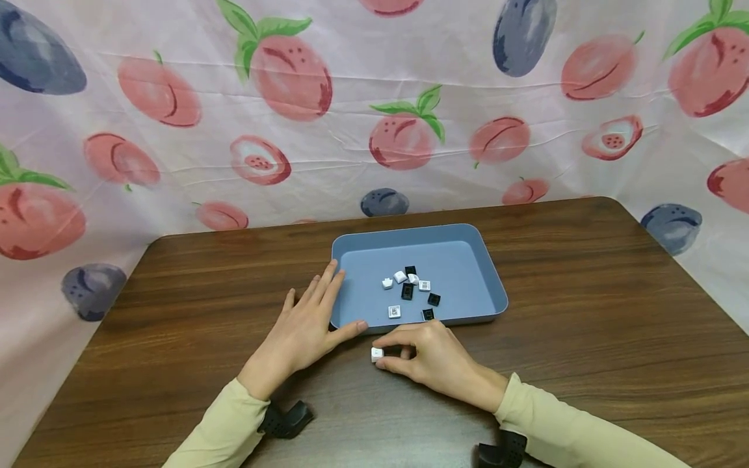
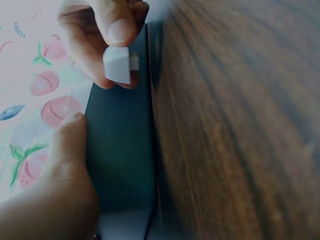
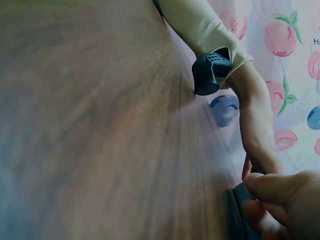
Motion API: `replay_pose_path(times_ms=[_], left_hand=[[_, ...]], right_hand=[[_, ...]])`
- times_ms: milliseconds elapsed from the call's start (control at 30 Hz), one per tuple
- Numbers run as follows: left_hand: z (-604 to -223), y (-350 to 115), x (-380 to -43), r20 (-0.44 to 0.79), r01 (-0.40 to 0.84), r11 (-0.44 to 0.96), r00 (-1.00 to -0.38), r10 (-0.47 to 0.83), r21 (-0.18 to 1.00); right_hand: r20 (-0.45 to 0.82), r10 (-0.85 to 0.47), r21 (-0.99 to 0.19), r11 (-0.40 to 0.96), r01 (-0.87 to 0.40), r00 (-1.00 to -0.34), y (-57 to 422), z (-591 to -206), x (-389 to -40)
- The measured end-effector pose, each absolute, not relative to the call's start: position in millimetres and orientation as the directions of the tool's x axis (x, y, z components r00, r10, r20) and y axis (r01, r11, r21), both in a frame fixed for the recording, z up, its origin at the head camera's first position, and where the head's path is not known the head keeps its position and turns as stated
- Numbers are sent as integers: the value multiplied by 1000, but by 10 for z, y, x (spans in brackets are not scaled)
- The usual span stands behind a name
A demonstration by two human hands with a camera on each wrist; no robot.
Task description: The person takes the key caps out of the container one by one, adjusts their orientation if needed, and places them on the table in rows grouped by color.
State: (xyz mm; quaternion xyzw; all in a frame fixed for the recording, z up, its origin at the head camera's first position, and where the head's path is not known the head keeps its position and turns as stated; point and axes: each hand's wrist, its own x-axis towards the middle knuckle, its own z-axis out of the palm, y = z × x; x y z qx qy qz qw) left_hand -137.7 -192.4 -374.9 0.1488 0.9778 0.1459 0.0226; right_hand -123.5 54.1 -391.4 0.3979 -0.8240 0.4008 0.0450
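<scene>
Nine keycaps (image 1: 407,291) in blue tray (image 1: 468,266)

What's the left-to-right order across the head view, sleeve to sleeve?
Pale yellow left fabric sleeve → bare left hand → small white plastic keycap → bare right hand → pale yellow right fabric sleeve.
</scene>
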Motion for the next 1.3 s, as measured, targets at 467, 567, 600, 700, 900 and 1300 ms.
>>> replay_pose_path(times_ms=[467, 567, 600, 700, 900, 1300], left_hand=[[-3743, -1915, -1369, 4, 281, 912, -956, 293, 299], [-3743, -1912, -1368, 4, 280, 910, -956, 293, 304], [-3743, -1913, -1366, 3, 280, 910, -956, 293, 306], [-3746, -1917, -1361, 2, 277, 909, -957, 291, 311], [-3754, -1925, -1350, 0, 269, 916, -960, 282, 298], [-3746, -1912, -1364, 3, 274, 915, -958, 286, 297]], right_hand=[[320, -625, -686, 365, -629, -712, 437, -3980, -1250], [313, -628, -691, 364, -625, -712, 439, -3991, -1251], [310, -629, -693, 365, -622, -713, 440, -3993, -1251], [297, -629, -699, 369, -613, -718, 443, -3993, -1248], [286, -634, -700, 375, -608, -719, 450, -3974, -1235], [259, -631, -700, 400, -592, -732, 480, -3932, -1233]])
